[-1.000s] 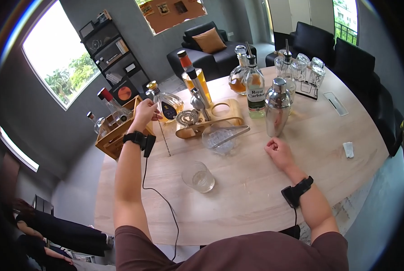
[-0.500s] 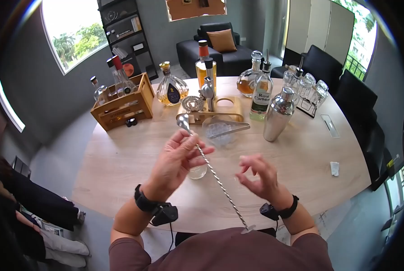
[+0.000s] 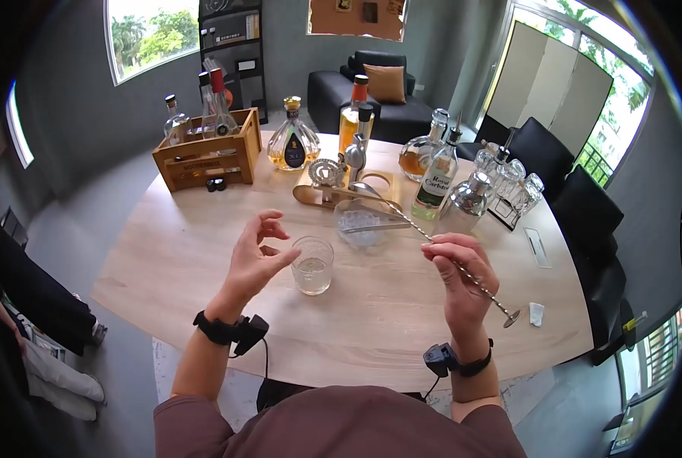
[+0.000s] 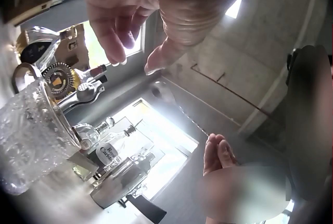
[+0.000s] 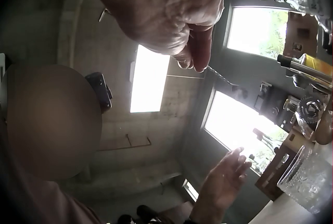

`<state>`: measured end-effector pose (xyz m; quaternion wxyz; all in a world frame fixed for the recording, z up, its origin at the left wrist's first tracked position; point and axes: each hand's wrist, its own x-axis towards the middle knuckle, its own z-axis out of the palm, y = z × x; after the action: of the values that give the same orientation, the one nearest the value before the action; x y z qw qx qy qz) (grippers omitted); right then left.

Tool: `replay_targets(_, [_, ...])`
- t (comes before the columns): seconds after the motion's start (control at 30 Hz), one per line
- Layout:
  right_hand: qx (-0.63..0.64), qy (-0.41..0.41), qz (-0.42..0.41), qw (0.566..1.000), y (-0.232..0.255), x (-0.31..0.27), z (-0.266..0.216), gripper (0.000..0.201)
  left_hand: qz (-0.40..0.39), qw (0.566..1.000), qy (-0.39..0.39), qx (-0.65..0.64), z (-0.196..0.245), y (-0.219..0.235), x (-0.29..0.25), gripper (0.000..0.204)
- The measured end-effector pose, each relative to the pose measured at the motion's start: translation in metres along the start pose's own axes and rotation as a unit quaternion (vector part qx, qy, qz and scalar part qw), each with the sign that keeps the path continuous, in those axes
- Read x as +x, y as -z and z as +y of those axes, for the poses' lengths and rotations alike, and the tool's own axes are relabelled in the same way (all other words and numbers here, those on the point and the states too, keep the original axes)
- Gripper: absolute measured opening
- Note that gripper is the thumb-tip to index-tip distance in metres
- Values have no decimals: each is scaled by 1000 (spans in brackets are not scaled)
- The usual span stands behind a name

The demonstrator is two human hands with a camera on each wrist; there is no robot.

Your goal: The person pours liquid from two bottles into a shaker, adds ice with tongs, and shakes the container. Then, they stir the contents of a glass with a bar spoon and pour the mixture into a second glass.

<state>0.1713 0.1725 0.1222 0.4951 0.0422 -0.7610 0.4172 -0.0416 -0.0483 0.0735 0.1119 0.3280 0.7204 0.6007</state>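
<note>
My right hand [image 3: 467,282] pinches a twisted-shaft bar spoon [image 3: 411,223] between thumb and fingers. Its bowl points up and away toward the bottles, and the small disc end [image 3: 512,318] sticks out below the hand. In the left wrist view the spoon's bowl [image 4: 163,92] stands out against the grey wall. My left hand [image 3: 251,256] holds nothing; its thumb and fingers are spread apart just left of a clear tumbler [image 3: 313,275]. That glass stands upright on the table with some clear contents low in it.
Behind the tumbler are an ice bowl [image 3: 349,238] with tongs across it and a wooden bar-tool stand [image 3: 304,195]. A steel shaker [image 3: 463,204] and a Royal Carlston bottle [image 3: 435,183] stand right. Far left sits a wooden crate [image 3: 211,164] of bottles.
My left hand reached to the table's left, then brought the bar spoon to the middle. The spoon has since passed to my right hand, and my left hand has moved beside the tumbler.
</note>
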Motion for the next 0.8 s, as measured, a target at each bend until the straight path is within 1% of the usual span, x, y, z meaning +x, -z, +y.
replay_targets(0.03, [-1, 1, 2, 1000, 3, 2, 0, 11, -32, 998, 2, -45, -14, 4, 0, 86])
replay_targets(0.07, [57, -17, 10, 998, 5, 4, 0, 11, -34, 998, 1, -44, -28, 2, 0, 86])
replay_targets(0.1, [115, -37, 17, 993, 7, 5, 0, 11, -67, 997, 38, -29, -42, -1, -2, 99])
replay_targets(0.13, [111, -11, -11, 994, 9, 8, 4, 12, -99, 992, 74, -15, -55, -5, -2, 113])
replay_targets(0.17, [112, -11, -11, 994, 8, 12, 3, 12, -99, 992, 74, -14, -65, -11, 0, 113])
replay_targets(0.23, [166, -36, -40, 985, 2, 16, -1, 12, -133, 985, 87, -71, -81, -26, 4, 120])
replay_targets(0.27, [167, -33, -39, 985, 0, 17, -2, 12, -151, 985, 50, -60, -87, -34, 7, 113])
replay_targets(0.3, [166, -66, -73, 981, -1, 18, -3, 12, -151, 986, 47, -58, -92, -40, 8, 113])
replay_targets(0.33, [165, -100, -106, 975, -2, 19, -3, 12, -130, 990, 46, -42, -91, -46, 9, 107])
replay_targets(0.37, [165, -97, -104, 976, -3, 19, -4, 12, -109, 993, 45, -27, -90, -52, 9, 102])
replay_targets(0.4, [149, -100, -136, 974, -4, 19, -4, 13, -95, 995, 12, -1, -90, -58, 5, 94])
replay_targets(0.47, [109, -95, -190, 971, -5, 17, 0, 15, -109, 994, 9, -7, -77, -68, -2, 93])
replay_targets(0.5, [110, -97, -188, 971, -7, 15, 3, 15, -123, 992, 9, -16, -73, -73, -5, 92])
replay_targets(0.57, [65, -106, -225, 966, -12, 10, 8, 14, -141, 990, 16, -16, -70, -83, -8, 93])
replay_targets(0.6, [46, -89, -236, 967, -16, 9, 14, 13, -160, 987, -6, -22, -67, -87, -9, 95])
replay_targets(0.63, [45, -94, -234, 967, -18, 7, 17, 13, -179, 983, -29, -30, -66, -91, -10, 96])
replay_targets(0.7, [-34, -29, -277, 960, -23, 7, 21, 13, -189, 980, -26, -49, -67, -98, -12, 99])
replay_targets(0.77, [-55, -37, -279, 958, -29, 7, 27, 14, -214, 971, -17, -109, -68, -104, -11, 101])
replay_targets(0.8, [-71, -15, -286, 956, -31, 4, 34, 15, -217, 970, -14, -112, -70, -105, -10, 101])
